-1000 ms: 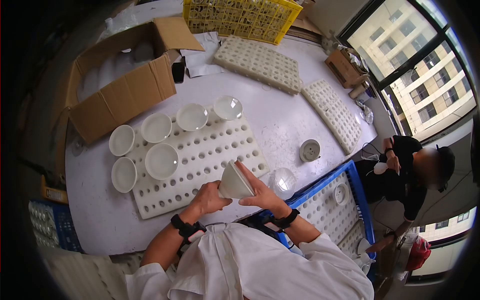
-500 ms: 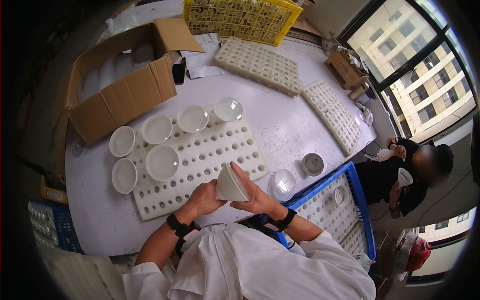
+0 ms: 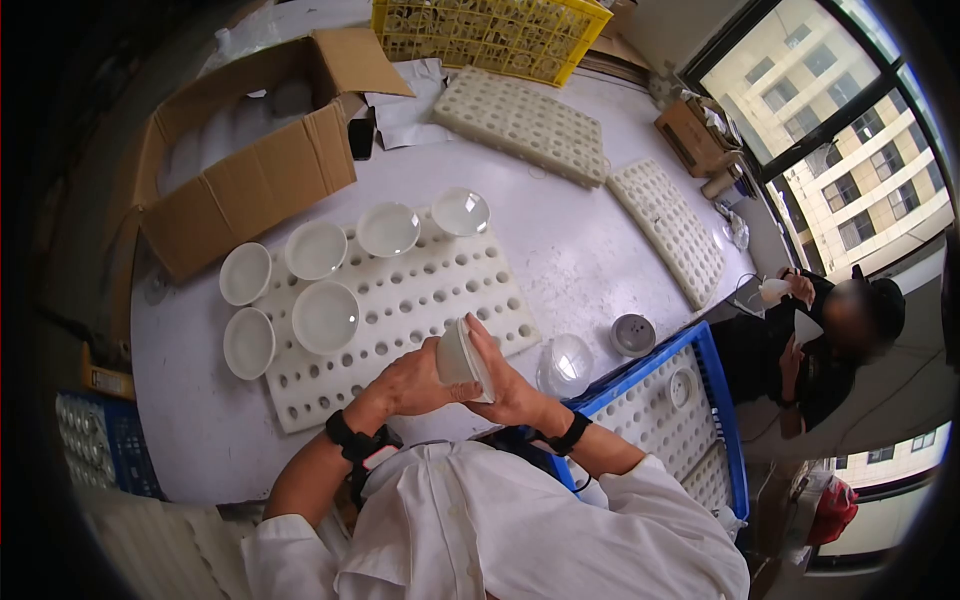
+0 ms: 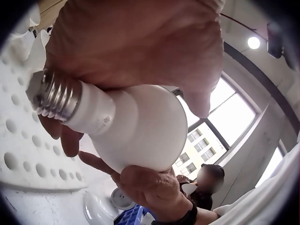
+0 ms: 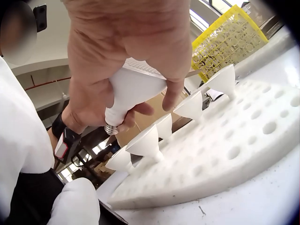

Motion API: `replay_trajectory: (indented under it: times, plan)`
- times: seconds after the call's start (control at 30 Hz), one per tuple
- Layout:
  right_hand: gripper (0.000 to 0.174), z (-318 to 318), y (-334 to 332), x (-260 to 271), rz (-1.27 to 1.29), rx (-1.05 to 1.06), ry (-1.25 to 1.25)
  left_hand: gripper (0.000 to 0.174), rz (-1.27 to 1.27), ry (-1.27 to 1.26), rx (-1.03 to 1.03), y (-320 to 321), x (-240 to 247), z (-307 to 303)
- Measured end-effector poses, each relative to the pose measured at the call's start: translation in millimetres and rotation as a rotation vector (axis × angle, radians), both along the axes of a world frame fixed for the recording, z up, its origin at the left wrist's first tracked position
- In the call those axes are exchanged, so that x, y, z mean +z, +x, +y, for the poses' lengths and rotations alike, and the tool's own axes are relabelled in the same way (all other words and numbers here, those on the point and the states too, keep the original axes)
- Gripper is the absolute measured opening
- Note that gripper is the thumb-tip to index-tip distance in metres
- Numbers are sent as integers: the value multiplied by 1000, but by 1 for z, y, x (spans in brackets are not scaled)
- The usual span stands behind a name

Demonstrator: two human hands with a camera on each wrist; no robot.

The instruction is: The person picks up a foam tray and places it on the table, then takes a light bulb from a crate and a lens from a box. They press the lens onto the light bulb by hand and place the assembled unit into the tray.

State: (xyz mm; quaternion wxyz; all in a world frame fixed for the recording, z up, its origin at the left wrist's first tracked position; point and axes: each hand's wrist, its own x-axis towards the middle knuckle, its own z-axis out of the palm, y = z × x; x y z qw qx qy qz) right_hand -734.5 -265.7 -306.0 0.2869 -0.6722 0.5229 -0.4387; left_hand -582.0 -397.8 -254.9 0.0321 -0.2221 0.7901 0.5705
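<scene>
Both hands hold a white reflector light bulb (image 4: 145,122) with a metal screw base, above the front of a white foam tray (image 3: 425,310). My left hand (image 3: 412,383) grips its body from the left, the base pointing back along the palm in the left wrist view. From the other side, my right hand (image 3: 515,393) holds the bulb around its wide front, with thumb and fingers on either side in the right wrist view. Several similar bulbs (image 3: 325,317) stand base down in the tray, wide faces up.
Right of the tray are a clear dome cover (image 3: 565,366), a round grey-white part (image 3: 632,336) and a blue crate (image 3: 728,410) holding foam. An open carton (image 3: 250,175), more foam trays (image 3: 520,125) and a yellow crate (image 3: 490,40) stand behind. Another person (image 3: 830,340) holds bulbs at right.
My left hand has shifted right and its fingers now reach across the bulb to its rim. The bulb has turned slightly. The other person has lifted a second bulb.
</scene>
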Motion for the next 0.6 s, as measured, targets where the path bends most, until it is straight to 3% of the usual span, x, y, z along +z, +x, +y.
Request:
replay_trajectory:
  times: [0.23, 0.43, 0.6]
  plan:
    - [99, 2, 6, -3, 10, -47, -18, 102, 36, -150, 126, -5, 1, 15]
    - [98, 2, 8, -3, 7, -54, 28, 100, 183, -388, 189, -8, -15, 25]
    - [98, -1, 6, -2, 6, -41, 54, 99, 221, -378, 221, -8, -18, 27]
